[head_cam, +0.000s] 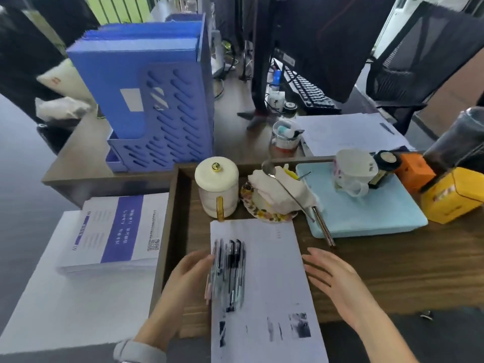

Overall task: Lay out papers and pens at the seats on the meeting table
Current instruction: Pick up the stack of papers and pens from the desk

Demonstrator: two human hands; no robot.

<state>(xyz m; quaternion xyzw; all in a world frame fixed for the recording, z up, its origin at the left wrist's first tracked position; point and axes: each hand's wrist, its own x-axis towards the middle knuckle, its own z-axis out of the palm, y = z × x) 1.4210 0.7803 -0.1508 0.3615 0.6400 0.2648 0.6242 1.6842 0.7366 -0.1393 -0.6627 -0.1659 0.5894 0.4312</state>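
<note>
On a cluttered wooden desk, a sheet of paper carries a bundle of pens lying lengthwise away from the person, the left hand nearer, loosely open fingers touching them, the right hand spread empty beside the sheet.

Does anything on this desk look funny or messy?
Yes. The white mug lies tipped on its side on the light blue pad, and a long spoon rests slanted across a crumpled cloth on the flowered saucer.
</note>
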